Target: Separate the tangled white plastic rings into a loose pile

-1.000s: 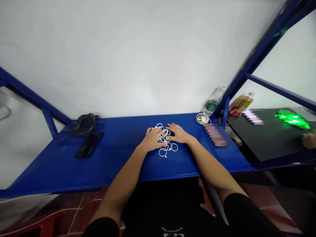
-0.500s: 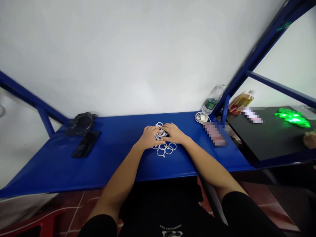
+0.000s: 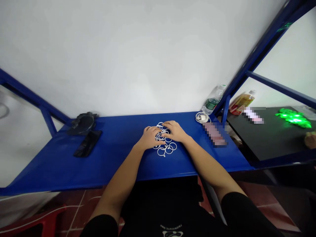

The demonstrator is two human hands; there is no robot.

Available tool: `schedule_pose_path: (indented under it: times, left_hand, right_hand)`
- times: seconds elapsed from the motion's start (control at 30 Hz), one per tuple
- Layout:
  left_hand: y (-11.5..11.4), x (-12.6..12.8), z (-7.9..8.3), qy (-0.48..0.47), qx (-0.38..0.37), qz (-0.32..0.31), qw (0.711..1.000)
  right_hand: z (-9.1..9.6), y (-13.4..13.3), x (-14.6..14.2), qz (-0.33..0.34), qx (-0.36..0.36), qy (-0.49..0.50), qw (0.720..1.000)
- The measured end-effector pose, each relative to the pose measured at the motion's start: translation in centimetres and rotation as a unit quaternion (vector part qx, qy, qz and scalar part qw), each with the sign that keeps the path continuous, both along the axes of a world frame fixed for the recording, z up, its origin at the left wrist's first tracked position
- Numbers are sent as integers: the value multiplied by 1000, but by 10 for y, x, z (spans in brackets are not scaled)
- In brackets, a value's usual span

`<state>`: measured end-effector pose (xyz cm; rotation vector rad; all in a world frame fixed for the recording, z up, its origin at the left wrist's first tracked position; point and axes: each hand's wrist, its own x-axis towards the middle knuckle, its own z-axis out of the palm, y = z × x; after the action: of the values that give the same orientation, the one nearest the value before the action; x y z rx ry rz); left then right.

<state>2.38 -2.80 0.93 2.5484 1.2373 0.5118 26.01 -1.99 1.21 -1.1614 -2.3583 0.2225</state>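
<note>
A cluster of thin white rings with small knobs [image 3: 164,155] lies on the blue tabletop [image 3: 118,158] in front of me, several of them overlapping. My left hand [image 3: 148,138] rests over the left side of the cluster, fingers loosely spread and thumb stretched to the right. From the other side my right hand [image 3: 176,132] reaches over the far right rings with its fingers apart. Both hands touch or hover just above the rings; neither visibly grips one. Rings under the palms and fingers are partly hidden.
Left on the table are a black plastic-wrapped bundle [image 3: 84,122] and a flat black object [image 3: 88,143]. To the right stand a water bottle [image 3: 212,101], a coiled white cable with a charger [image 3: 202,117] and a blurred-out flat item [image 3: 214,134]. Blue frame bars [image 3: 225,108] flank the table.
My right hand has shifted slightly up and its fingers have lifted apart, so more rings show between the hands. The left hand stays nearly in place.
</note>
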Motion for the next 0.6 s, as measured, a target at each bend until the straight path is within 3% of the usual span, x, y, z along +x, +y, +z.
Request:
schedule_pose_path:
  times: [0.2,0.6]
  left_hand:
    - [-2,2,0,2,7,-13,1000]
    - [-3,3,-5,2,17,45,999]
  right_hand:
    - [-3,-2,-6,5,-85,-67,994]
    - [3,-6,5,-94,-42,-114,988]
